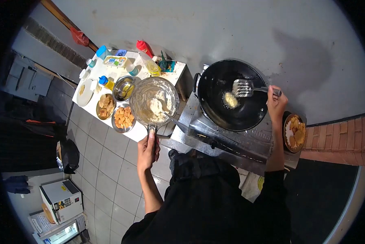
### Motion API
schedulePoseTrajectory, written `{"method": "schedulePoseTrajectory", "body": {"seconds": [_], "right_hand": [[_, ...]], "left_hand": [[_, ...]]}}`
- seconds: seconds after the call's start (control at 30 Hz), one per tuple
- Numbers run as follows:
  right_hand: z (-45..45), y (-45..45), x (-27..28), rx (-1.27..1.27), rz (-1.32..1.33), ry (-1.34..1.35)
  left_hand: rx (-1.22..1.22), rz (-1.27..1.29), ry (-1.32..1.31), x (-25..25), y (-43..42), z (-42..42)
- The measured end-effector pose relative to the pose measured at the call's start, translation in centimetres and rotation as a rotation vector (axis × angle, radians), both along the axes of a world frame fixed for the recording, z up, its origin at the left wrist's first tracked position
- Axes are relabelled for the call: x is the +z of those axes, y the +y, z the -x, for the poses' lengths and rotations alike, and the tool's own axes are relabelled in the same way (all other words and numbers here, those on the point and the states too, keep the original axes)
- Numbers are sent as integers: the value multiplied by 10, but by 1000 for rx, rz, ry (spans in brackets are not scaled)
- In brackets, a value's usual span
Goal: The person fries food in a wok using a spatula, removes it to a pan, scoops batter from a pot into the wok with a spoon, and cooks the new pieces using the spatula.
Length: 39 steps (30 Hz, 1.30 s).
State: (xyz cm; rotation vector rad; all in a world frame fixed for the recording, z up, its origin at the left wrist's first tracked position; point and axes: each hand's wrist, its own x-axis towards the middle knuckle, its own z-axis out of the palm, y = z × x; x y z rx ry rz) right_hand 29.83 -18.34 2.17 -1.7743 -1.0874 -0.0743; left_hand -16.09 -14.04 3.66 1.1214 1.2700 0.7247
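Observation:
My left hand [148,151] is wrapped round the handle of a steel pan [138,106] with pale batter [154,105] and a spoon [175,121] in it. In my right hand [276,101] is the handle of a slotted spatula [243,88], whose head is inside a black wok [215,73]. Just below the spatula's head, a pale battered piece [230,100] lies in bubbling oil in the wok. The wok stands on a metal stove [231,140].
A white table [138,132] on the left carries a bowl of orange chunks [124,118], a plate of flat pieces [106,106], a steel bowl [123,88] and a red bottle [144,47]. Right of the stove is a plate of fried food [295,132].

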Motion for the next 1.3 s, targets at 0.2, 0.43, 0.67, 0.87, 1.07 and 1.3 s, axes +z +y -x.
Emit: {"method": "schedulePoseTrajectory", "body": {"seconds": [0.2, 0.43, 0.67, 0.87, 1.07, 1.3], "right_hand": [[10, -1, 10, -8, -10, -42], [7, -1, 7, -20, 5, -190], [13, 1, 14, -55, -14, -294], [-1, 5, 9, -73, 81, -237], [5, 8, 10, -69, 91, -177], [2, 9, -1, -42, 137, -80]], "left_hand": [[4, -11, 12, 1, 0, -1], [21, 20, 25, 0, 0, 0], [8, 9, 19, 0, 1, 2], [4, 20, 6, 1, 2, 5], [18, 4, -1, -4, 2, 9], [43, -5, 10, 3, 2, 6]]}}
